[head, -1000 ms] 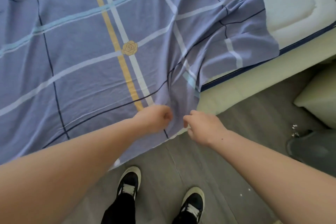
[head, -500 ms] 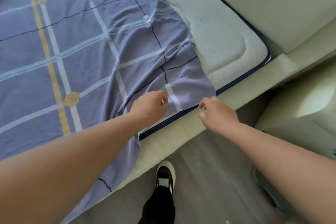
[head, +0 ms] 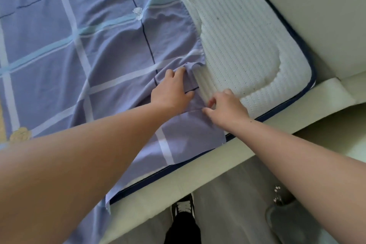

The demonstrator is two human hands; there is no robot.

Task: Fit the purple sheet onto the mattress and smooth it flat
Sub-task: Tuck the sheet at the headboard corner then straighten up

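Observation:
The purple sheet (head: 83,49), checked with white, pale blue and dark lines, covers the left and middle of the white ribbed mattress (head: 243,45). Its right edge is bunched and folded back, leaving the mattress's near right corner bare. My left hand (head: 170,91) lies on the bunched fold, fingers curled into the cloth at the sheet's edge. My right hand (head: 225,105) pinches the sheet's hem just right of it, low on the mattress. A flap of sheet hangs over the bed's near side at the lower left.
The mattress has dark blue piping (head: 309,77) and sits in a cream bed frame (head: 198,190). A cream headboard (head: 316,16) fills the upper right. On the grey floor below are my black shoe (head: 183,206) and a grey object (head: 287,220) at the right.
I have moved right along the bed toward the bare corner. Both hands reached forward from the bed's side onto the mattress top and took hold of the sheet's bunched edge.

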